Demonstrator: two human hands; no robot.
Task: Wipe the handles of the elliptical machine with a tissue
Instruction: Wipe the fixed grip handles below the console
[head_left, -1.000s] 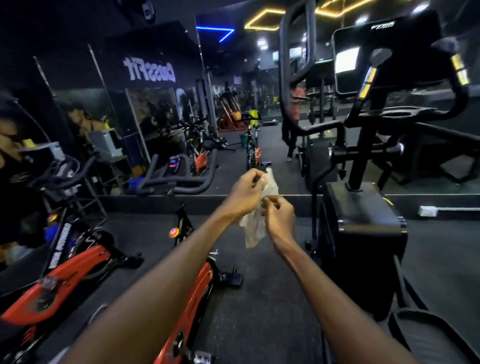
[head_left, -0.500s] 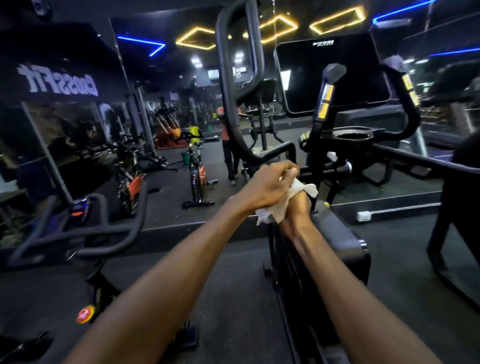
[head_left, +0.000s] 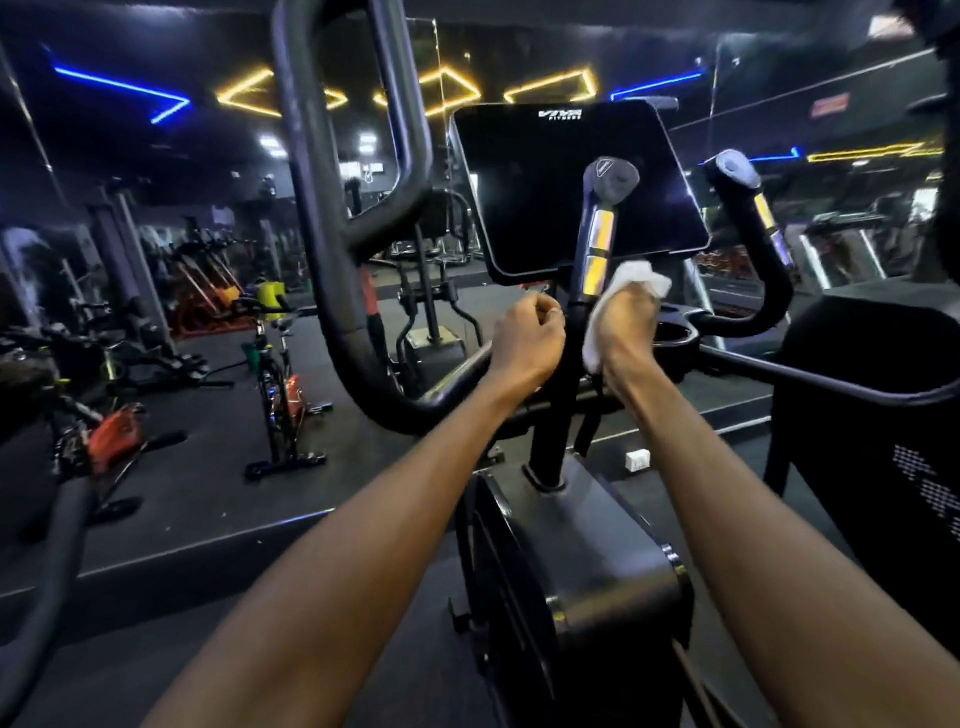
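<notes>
The black elliptical machine (head_left: 587, 566) stands right in front of me, with a dark console screen (head_left: 545, 192). Two short inner handles with yellow strips rise beside the screen, the left inner handle (head_left: 602, 228) and the right inner handle (head_left: 753, 218). A tall looped moving handle (head_left: 322, 218) curves up on the left. My right hand (head_left: 623, 332) holds a crumpled white tissue (head_left: 636, 278) just right of the left inner handle's base. My left hand (head_left: 527, 343) hovers left of that handle, fingers curled, holding nothing.
Spin bikes (head_left: 280, 384) with red parts stand on the dark floor to the left, before a mirrored wall. Another black machine (head_left: 883, 415) is close on the right. A small white box (head_left: 638, 460) lies on the floor ledge.
My view came closer to the elliptical and swung right. The hands parted: the left let go of the tissue, and the right carried it up beside the left inner handle.
</notes>
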